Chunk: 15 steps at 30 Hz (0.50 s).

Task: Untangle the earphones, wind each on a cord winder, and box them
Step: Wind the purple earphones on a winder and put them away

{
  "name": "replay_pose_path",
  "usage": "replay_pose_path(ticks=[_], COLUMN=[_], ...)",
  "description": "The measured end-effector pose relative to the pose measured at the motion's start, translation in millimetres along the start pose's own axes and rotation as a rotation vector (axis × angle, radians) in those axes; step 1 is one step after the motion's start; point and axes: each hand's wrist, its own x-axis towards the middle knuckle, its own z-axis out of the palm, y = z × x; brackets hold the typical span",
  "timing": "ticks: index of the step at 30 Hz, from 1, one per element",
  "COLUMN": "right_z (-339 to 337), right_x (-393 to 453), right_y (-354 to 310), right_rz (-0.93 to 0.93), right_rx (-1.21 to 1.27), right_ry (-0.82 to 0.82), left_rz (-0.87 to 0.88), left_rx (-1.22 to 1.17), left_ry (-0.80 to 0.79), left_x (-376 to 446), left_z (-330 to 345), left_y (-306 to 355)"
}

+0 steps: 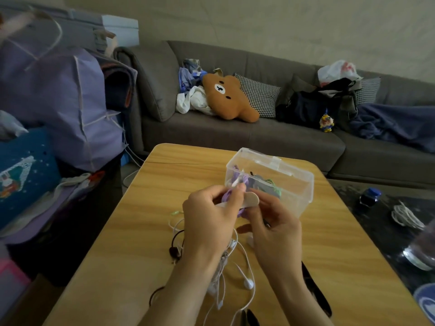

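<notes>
Over the middle of the wooden table (131, 231), my left hand (209, 217) pinches a purple earphone cord (227, 195). My right hand (275, 222) holds a pale flat cord winder (251, 199) between the two hands. Just behind them stands a clear plastic box (292, 184) with purple, grey and green wound cords inside. Loose white earphones (244, 276) and a dark brown earphone (175, 250) lie tangled on the table under my wrists.
A grey sofa (235, 135) with a bear cushion (229, 97), bags and a blanket runs behind the table. Purple storage bags (63, 102) are piled at the left. A dark side surface at the right carries an ink bottle (369, 196) and a coiled white cable (406, 216).
</notes>
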Motion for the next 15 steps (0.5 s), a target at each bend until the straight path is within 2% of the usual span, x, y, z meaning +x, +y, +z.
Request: replay_pose_path(ticks=[2,7,11,15], right_z=[0.1,2.7,-3.4,-8.2], right_x=[-0.7,-1.6,-0.3,0.9], right_y=[1.2,4.6,1.6,-6.0], right_rz=[0.006,-0.006,0.038,0.069], right_rx=[0.023,0.003,0.003,0.088], right_ry=[0.025,0.056,0.083,0.029], left_rz=[-0.035,0.007,0.077,-0.005], left_rx=[0.013,0.025,0.159,0.093], left_ry=[-0.006,-0.080,-0.254,-0.228], left_x=[1.0,2.5,2.6,2.0], left_z=[-0.4,-0.7,0.2,0.9], left_y=[-0.4,-3.4,-4.2,-3.0])
